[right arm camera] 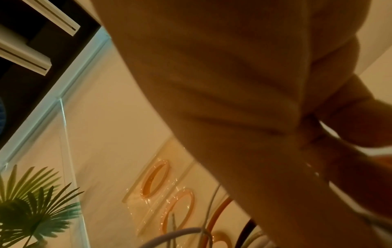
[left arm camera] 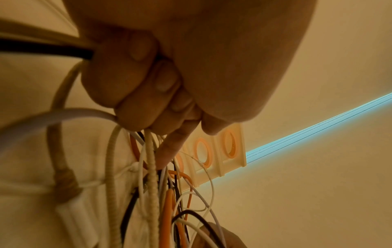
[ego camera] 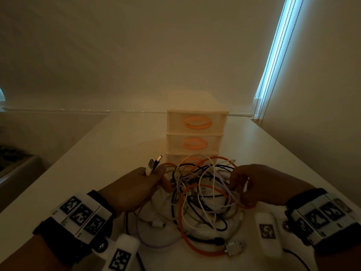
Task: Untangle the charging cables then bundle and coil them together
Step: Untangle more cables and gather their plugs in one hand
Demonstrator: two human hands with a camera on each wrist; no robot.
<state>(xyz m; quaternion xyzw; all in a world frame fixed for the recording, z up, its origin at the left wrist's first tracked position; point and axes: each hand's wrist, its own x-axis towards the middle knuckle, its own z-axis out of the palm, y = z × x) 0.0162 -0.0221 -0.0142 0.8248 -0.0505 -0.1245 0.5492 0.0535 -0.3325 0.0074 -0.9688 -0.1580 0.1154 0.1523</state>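
On the tabletop [ego camera: 263, 153], before a drawer unit [ego camera: 196, 132], the tangled charging cables [ego camera: 203, 194] are heaped. Several plug ends are gripped by the left hand [ego camera: 134, 184]; strands are pinched by the right hand [ego camera: 252, 182]. Light, limp cables are probably best drawn out by their stiff connectors.

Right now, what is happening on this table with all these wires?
A person is sorting a tangle of charging cables on a white table. The left hand grips a bunch of cables, with USB plugs sticking up above the thumb. The right hand pinches strands on the other side of the pile. The cables are not yet separated or coiled. A small drawer unit stands behind them.
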